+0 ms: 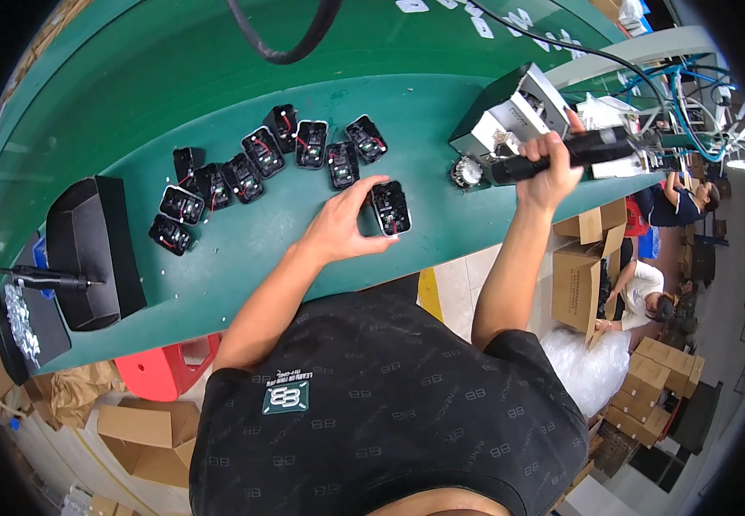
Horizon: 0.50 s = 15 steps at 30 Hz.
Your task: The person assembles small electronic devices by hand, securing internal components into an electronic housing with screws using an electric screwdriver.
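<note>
On the green bench, my left hand (338, 228) grips a small open black housing (390, 209) by its ends, thumb at the near end and fingers at the far end. Dark parts and a red wire show inside it. My right hand (550, 178) is wrapped around a black cylindrical tool (603, 148) that looks like an electric screwdriver. This tool is held above the bench's right part, tilted slightly. Near its left end sits a round silvery piece (466, 173). Several similar housings (262, 152) with circuit boards and red wires lie to the left and beyond my left hand.
A black open bin (97, 249) stands at the far left with a corded screwdriver (50, 277) across it. White-and-black boxes (510, 116) stand at the back right. A dark cable (291, 53) hangs overhead. Cardboard boxes (575, 279) and people (648, 288) are off to the right.
</note>
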Available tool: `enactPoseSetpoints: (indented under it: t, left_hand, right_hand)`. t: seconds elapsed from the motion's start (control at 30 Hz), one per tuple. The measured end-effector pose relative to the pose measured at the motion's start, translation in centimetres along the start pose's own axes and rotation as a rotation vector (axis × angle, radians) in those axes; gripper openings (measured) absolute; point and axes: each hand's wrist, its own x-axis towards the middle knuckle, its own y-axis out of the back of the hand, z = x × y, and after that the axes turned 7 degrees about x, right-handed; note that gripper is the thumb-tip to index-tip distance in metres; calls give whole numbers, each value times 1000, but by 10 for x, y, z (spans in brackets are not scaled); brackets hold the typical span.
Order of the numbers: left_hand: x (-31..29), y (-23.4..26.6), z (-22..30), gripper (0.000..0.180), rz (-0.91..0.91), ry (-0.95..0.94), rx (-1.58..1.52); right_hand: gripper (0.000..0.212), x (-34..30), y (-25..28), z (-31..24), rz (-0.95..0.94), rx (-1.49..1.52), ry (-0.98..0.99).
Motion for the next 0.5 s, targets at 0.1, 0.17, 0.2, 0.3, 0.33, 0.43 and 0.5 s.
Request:
enactPoseSetpoints:
  t: [0.1,0.17,0.2,0.3,0.33,0.43,0.5]
  left_hand:
    - [0,-2,-3,77,27,-10,-5]
    - [1,-2,-3,78,22,2,30]
    - [2,-3,-3,78,26,-12,32]
    - [2,-3,-3,79,3,10,24]
    - [2,-3,-4,79,10,4,36]
    - [1,-3,-4,79,16,5,45]
    - [1,-3,-3,79,14,14,42]
  right_hand:
    - [54,-33,-28,-17,-89,176,25]
    - [57,-54,-44,-18,-132,203,62]
    - [54,-61,-47,-16,-211,156,70]
    - [51,-77,-56,0,-204,154,-10]
    - [50,-81,-61,5,-194,123,-34]
    - [47,-86,-65,15,-198,87,-91]
    - [46,-88,-66,19,-191,63,-108]
